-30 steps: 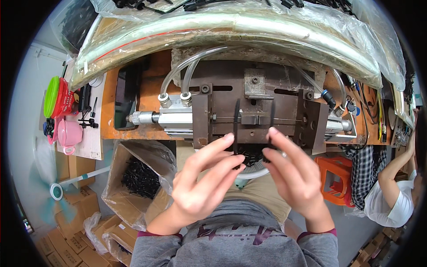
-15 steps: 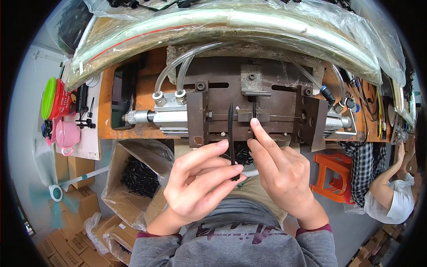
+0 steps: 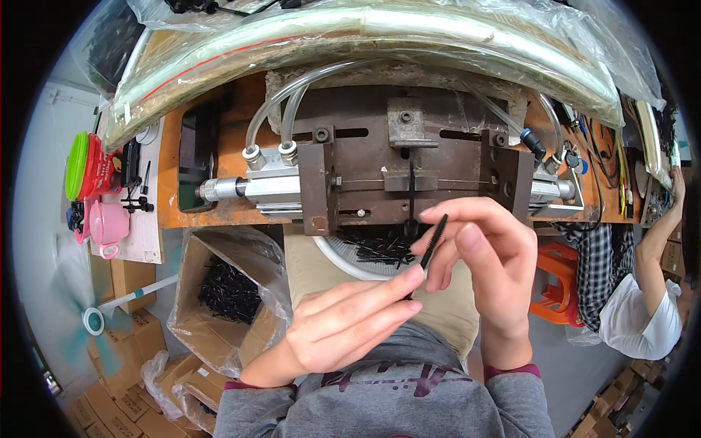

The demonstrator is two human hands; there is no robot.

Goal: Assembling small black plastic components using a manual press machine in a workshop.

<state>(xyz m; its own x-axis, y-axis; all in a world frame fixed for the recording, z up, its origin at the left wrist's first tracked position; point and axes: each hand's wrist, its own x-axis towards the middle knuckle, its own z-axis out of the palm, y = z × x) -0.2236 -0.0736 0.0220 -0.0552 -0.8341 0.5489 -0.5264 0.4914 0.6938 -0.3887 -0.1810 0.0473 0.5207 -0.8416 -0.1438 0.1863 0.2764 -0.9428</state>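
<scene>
A small black brush [image 3: 434,244], a thin stick with a bristled end, slants up and to the right from the fingertips of my left hand [image 3: 350,321]. Those fingers are closed on its lower end. My right hand [image 3: 493,266] is beside the bristled part, its thumb apart from the curled fingers; whether a fingertip touches the brush I cannot tell. Beyond them, another black stick [image 3: 411,179] lies across the small block in the middle of the brown metal fixture [image 3: 365,160], its near end close to my right fingertips.
Silver cylinders [image 3: 274,191] with clear hoses flank the fixture. Below its front edge, a white-rimmed container [image 3: 332,261] holds many black pieces. A lined carton [image 3: 212,328] of black sticks stands left. An orange stool [image 3: 555,285] and another person [image 3: 635,321] are at right.
My right hand has drawn back from the stick in the fixture toward the brush. My left hand has shifted right, and the brush has gone from upright to slanting.
</scene>
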